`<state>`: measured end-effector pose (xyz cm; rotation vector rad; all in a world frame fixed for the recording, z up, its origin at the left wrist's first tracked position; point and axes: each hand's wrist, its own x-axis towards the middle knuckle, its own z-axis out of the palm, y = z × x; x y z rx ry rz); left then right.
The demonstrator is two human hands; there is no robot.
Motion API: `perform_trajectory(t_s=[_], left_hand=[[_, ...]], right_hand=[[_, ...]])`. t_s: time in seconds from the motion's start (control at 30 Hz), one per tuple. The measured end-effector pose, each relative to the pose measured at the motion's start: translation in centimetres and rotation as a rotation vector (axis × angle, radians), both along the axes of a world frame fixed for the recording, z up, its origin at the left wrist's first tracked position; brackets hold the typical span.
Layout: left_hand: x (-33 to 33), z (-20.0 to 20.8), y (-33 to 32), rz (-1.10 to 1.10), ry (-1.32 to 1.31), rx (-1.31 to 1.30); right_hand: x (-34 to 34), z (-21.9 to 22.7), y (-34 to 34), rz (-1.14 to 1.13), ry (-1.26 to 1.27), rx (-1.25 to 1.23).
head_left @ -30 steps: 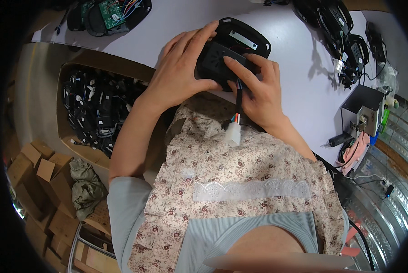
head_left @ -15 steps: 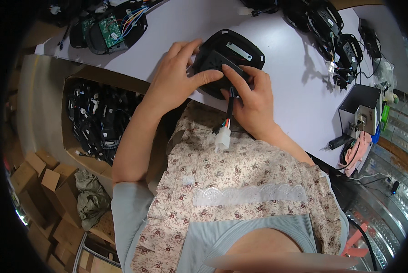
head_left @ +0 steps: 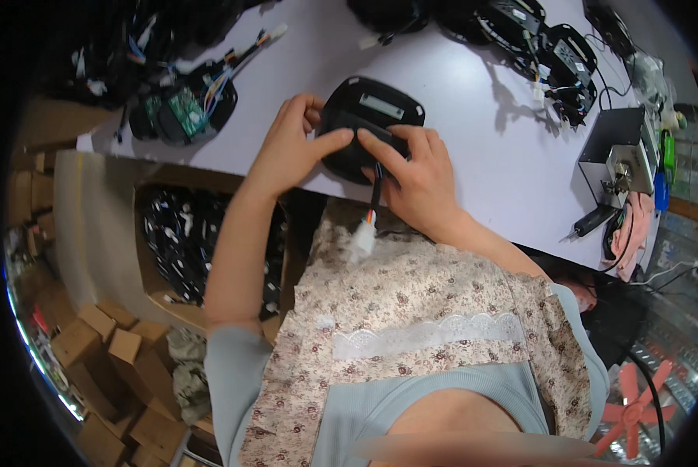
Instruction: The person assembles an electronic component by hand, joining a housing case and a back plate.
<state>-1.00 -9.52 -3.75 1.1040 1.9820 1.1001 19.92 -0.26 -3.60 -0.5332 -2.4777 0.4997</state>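
A black rounded plastic housing (head_left: pixel 364 117) with a grey rectangular window lies at the near edge of the white table (head_left: pixel 458 101). My left hand (head_left: pixel 290 148) grips its left side, thumb pressed on the top. My right hand (head_left: pixel 415 175) holds its near right edge, fingers laid over the front. A black cable runs down from the housing between my hands and ends in a white connector (head_left: pixel 362 237) hanging over my floral apron.
Open black housings with green circuit boards and coloured wires (head_left: pixel 181 113) lie at the table's left; more black units (head_left: pixel 543 47) at the far right. A grey metal box (head_left: pixel 617 152) stands right. A cardboard bin of black parts (head_left: pixel 185 241) sits below the table's left.
The housing has been set flatter on the table and lies a little left. Both hands shifted with it; my right fingers now spread over its front edge, and the connector hangs lower.
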Motion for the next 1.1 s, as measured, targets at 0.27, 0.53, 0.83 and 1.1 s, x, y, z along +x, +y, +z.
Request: perform_trajectory(t_s=[0.27, 0.53, 0.83, 1.1], left_hand=[[4.0, 1.7, -2.5, 0.121, -0.632, 0.133], [5.6, 3.4, -0.9, 0.072, -0.599, 0.339], [2.0, 8.1, 6.6, -0.199, -0.517, 0.166], [-5.4, 7.6, 21.4, -0.010, -0.547, 0.049]], right_hand=[[3.7, -0.1, 1.3, 0.188, 0.285, -0.303], [3.4, 0.4, 2.4, 0.201, 0.512, -1.344], [3.3, 2.3, 7.2, 0.221, 0.602, -1.306], [3.9, 0.5, 8.1, 0.045, 0.519, -1.121]])
